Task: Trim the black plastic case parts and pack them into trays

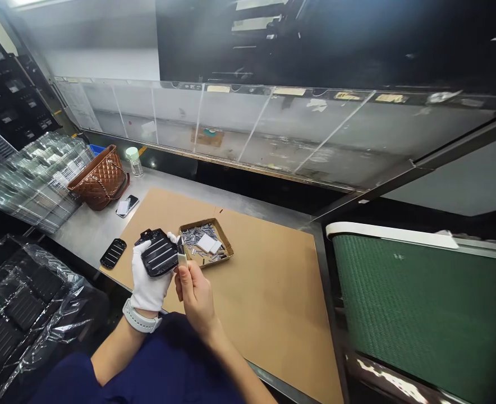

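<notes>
A white glove covers my left hand [149, 283], which is closed around a black slotted plastic part [160, 253] and holds it up over the table's near edge. My bare right hand [197, 294] grips a small knife-like tool [182, 253] with a pale handle, its tip at the part's right edge. Just beyond my hands, a shallow cardboard box [230, 251] holds many small grey strips and white pieces. A second black slotted part [113, 253] lies flat to the left.
Brown board [269, 286] covers much of the metal table. Farther left are a phone [127, 206], a brown quilted bag [100, 178], a jar [134, 163] and stacked clear trays [33, 179]. A green conveyor belt [425, 314] stands right; plastic-wrapped black parts [24, 303] lie lower left.
</notes>
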`<state>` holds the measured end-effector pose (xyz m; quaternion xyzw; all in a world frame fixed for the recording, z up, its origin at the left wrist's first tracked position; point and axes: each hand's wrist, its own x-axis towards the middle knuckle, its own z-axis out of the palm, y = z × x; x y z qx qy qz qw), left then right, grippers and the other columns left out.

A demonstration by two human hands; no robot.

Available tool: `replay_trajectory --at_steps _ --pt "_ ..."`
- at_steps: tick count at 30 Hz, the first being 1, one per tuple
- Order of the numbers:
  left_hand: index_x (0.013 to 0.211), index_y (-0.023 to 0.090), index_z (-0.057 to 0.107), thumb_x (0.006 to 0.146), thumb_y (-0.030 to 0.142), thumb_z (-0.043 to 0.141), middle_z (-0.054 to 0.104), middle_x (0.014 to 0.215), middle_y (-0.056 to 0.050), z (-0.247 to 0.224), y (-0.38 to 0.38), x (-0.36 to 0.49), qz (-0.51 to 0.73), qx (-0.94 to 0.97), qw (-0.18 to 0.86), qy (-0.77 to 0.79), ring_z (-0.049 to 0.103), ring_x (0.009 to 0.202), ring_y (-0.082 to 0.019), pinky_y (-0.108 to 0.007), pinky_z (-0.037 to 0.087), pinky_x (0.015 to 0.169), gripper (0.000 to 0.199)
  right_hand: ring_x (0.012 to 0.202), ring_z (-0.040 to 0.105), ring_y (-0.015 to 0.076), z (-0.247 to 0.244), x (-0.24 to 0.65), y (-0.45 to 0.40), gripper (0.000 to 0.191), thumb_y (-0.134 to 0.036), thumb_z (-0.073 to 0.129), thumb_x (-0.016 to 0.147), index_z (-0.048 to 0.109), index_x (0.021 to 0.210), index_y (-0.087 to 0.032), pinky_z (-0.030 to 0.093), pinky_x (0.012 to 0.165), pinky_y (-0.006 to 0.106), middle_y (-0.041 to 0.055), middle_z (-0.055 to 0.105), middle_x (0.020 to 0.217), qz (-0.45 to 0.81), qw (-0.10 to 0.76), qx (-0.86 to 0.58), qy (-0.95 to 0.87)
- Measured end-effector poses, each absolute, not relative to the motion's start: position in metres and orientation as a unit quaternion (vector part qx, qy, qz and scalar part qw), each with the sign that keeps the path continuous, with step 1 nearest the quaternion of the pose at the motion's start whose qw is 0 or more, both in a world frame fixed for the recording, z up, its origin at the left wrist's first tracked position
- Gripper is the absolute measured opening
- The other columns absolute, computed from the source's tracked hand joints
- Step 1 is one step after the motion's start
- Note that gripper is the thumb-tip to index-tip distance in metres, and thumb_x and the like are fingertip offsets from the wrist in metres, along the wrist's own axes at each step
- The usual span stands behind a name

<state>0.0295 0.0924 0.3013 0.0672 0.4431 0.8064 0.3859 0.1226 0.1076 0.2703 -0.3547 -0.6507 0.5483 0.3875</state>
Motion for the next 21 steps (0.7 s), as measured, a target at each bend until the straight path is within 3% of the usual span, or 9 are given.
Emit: replay_trajectory --at_steps 5,8,11,14,17,21 --pt "0.094 0.022 0.062 0.048 -0.009 0.074 0.071 0.104 -0.002 0.304 0.087 0.033 0.79 0.151 0.346 0.482 0.067 0.099 -0.022 -0.035 0.049 0.096 0.056 0.038 0.034 0.0067 0.276 0.122 0.115 0.044 -0.061 0.038 0.09 0.041 0.072 -0.022 0.029 0.038 0.02 -0.0086 0.04 0.05 0.674 0.38 -0.347 -0.53" --pt "0.095 0.02 0.064 0.062 0.003 0.071 0.072 0.098 -0.004 0.309 0.092 0.033 0.802 0.058 0.408 0.432 0.068 0.096 -0.023 -0.037 0.051 0.093 0.037 0.035 0.034 0.0062 0.277 0.12 0.117 0.046 -0.067 0.039 0.086 0.043 0.078 -0.022 0.028 0.036 0.02 -0.0096 0.041 0.05 0.737 0.394 -0.326 -0.442" --pt "0.092 0.019 0.065 0.076 0.02 0.062 0.072 0.089 -0.007 0.315 0.097 0.034 0.802 -0.021 0.472 0.365 0.069 0.092 -0.028 -0.044 0.055 0.087 0.017 0.035 0.033 0.0064 0.281 0.117 0.115 0.051 -0.068 0.058 0.075 0.043 0.096 -0.023 0.027 0.036 0.02 -0.012 0.041 0.05 0.743 0.427 -0.311 -0.411" --pt "0.091 0.02 0.065 0.077 0.019 0.059 0.072 0.088 -0.005 0.317 0.098 0.038 0.811 -0.029 0.469 0.349 0.069 0.093 -0.026 -0.042 0.055 0.087 0.015 0.037 0.032 0.0059 0.285 0.113 0.112 0.063 -0.058 0.075 0.064 0.04 0.105 -0.025 0.025 0.036 0.02 -0.0122 0.043 0.054 0.727 0.436 -0.32 -0.423" --pt "0.09 0.019 0.066 0.077 0.016 0.056 0.073 0.091 -0.005 0.317 0.096 0.039 0.813 0.005 0.451 0.368 0.069 0.091 -0.024 -0.038 0.054 0.088 0.016 0.035 0.03 0.0053 0.288 0.112 0.112 0.059 -0.056 0.074 0.067 0.04 0.104 -0.025 0.024 0.035 0.019 -0.0127 0.041 0.053 0.74 0.412 -0.322 -0.424" --pt "0.086 0.016 0.067 0.082 0.032 0.053 0.072 0.088 -0.009 0.318 0.095 0.037 0.785 -0.027 0.516 0.343 0.069 0.091 -0.027 -0.042 0.053 0.088 0.022 0.032 0.029 0.0041 0.29 0.114 0.114 0.058 -0.058 0.073 0.066 0.04 0.102 -0.025 0.023 0.033 0.017 -0.0137 0.041 0.05 0.762 0.38 -0.303 -0.428"
